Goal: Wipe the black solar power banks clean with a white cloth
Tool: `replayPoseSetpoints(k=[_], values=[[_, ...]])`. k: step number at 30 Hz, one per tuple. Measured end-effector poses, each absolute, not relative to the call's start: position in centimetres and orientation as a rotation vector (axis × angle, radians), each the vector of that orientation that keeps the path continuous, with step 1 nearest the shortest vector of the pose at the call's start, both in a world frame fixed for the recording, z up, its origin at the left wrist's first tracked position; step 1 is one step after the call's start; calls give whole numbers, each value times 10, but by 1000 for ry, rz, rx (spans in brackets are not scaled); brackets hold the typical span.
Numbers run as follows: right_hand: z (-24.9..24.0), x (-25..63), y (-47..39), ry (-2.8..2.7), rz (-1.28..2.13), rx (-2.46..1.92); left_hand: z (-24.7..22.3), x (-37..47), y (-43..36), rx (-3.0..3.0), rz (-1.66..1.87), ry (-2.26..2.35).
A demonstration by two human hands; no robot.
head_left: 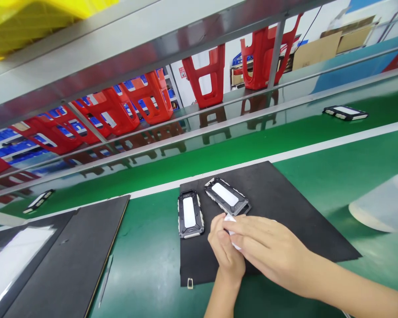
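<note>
My left hand (227,247) and my right hand (275,249) meet over a black mat (285,207). Between their fingers is a small white piece (231,225), mostly hidden, so its kind cannot be made out. Both hands are closed on it. Just beyond my fingertips lies a tilted rugged black device with a white panel (226,195), resembling a power bank. A similar upright-lying device (190,215) is left of my left hand, on the mat's edge. Near the mat's lower left corner is a small pale rectangular frame (190,283).
Tweezers (105,280) lie beside a dark board (69,256) at left, with white sheets (16,265) past it. A translucent container (384,203) stands right. Further devices rest on the green belt (192,157). A metal shelf beam (135,48) crosses overhead; red stools (204,75) stand behind.
</note>
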State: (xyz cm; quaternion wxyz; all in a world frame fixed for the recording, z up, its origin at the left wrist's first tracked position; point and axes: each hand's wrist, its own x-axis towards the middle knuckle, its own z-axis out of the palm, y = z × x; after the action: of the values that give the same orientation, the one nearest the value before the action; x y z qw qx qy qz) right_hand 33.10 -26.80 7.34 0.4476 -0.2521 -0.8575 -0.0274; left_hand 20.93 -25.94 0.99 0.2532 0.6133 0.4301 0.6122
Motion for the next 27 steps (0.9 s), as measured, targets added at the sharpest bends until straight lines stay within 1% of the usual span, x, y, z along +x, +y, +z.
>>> replayPoseSetpoints(k=[3,6,9,11,13,15,18,20,22,25,27], values=[[64,337,-265,-2147,16,-654,11,210,-259,1668,1688,1149],[58,362,-268,-2107,196,-805,10,213,-257,1657,1707,1114],[49,386,-274,-1984,254,-957,11,215,-256,1576,1715,1146],[39,397,-276,-1855,353,-1143,12,215,-255,1488,1742,1198],[26,402,-280,-1675,635,-1325,14,214,-254,1417,1773,1229],[14,398,-286,-1449,1021,-1404,16,213,-253,1394,1815,1219],[4,382,-295,-1130,1530,-1394,24,213,-253,1455,1903,1150],[10,368,-297,-882,1828,-1346,30,210,-255,1594,1945,1061],[23,357,-295,-616,2049,-1187,37,206,-257,1796,1940,923],[44,348,-287,-438,2113,-982,43,200,-260,2128,1835,675],[49,346,-281,-466,2066,-956,45,202,-264,2231,1809,657]])
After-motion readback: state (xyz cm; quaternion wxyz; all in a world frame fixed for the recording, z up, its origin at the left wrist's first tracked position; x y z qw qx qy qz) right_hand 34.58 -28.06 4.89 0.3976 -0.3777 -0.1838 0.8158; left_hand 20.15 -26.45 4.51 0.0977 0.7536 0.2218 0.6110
